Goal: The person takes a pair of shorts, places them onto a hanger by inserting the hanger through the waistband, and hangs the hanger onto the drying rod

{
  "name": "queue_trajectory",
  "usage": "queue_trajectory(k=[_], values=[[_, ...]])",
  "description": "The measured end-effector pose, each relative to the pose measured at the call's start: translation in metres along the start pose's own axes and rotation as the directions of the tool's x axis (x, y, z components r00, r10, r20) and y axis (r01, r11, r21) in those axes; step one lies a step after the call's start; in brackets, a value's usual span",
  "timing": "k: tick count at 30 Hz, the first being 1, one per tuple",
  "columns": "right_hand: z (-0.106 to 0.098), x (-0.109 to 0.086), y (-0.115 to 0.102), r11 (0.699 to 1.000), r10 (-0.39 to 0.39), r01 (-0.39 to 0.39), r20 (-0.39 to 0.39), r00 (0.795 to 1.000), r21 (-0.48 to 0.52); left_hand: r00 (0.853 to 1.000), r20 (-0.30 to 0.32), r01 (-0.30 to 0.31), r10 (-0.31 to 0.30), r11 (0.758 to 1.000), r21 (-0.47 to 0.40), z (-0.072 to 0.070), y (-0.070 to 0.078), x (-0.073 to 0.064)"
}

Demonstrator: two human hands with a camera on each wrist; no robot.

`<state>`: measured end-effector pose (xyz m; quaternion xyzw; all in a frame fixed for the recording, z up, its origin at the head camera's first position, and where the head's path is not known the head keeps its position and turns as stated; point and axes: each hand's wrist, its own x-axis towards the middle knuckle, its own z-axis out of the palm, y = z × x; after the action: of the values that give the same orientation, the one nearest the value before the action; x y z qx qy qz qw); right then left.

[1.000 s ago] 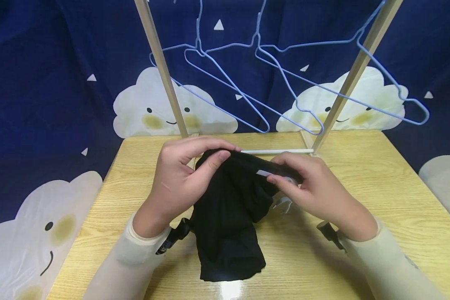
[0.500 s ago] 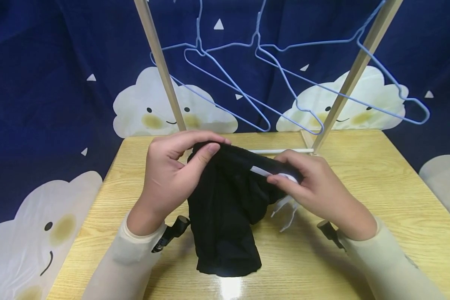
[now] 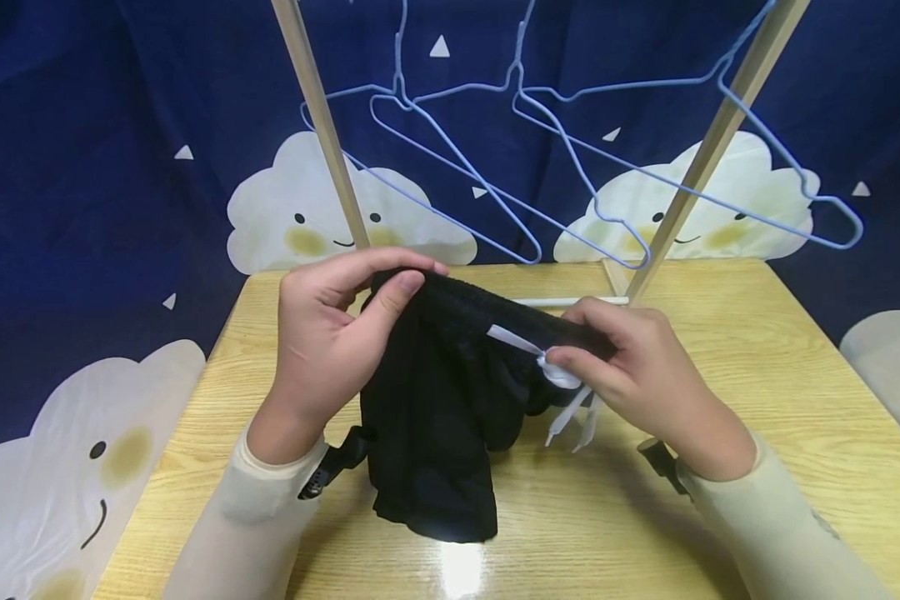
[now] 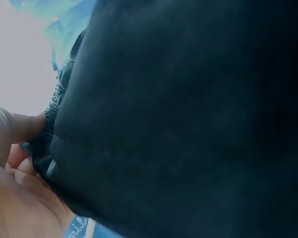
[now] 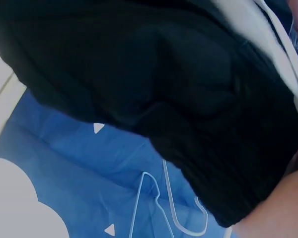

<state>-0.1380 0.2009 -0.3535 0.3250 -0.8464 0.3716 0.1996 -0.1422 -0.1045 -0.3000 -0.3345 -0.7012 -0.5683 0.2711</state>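
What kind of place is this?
Probably a staged indoor tabletop setup: a wood-grain table, blue hangers near wooden posts, and a cloud-print backdrop behind.

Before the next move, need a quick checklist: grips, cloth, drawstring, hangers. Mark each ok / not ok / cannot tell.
1. Left hand pinching one end of the black garment's top edge: ok.
2. Right hand gripping farther along that edge: ok.
3. White drawstring tucked away: not ok, its ends dangle below the right hand's thumb.
4. Blue hangers free of clothing: ok, the three in the head view are bare.
5. Garment clear of the white rod behind it: cannot tell, they overlap in the head view.
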Motion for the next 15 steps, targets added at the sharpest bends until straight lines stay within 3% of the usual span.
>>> queue_trajectory(k=[7,15], values=[[-0.0022,0.0001,0.0028,1.000,-0.026,0.026,0.054,0.998,0.002,1.000,-0.016,0.006,-0.006,1.000,0.004,-0.0023,-0.0020,0.0008],[-0.0032,0.0017,0.0039,0.995,-0.080,0.082,0.051,0.996,-0.049,1.000,-0.026,0.017,-0.017,1.000,-0.001,-0.0046,-0.0043,0.0018]])
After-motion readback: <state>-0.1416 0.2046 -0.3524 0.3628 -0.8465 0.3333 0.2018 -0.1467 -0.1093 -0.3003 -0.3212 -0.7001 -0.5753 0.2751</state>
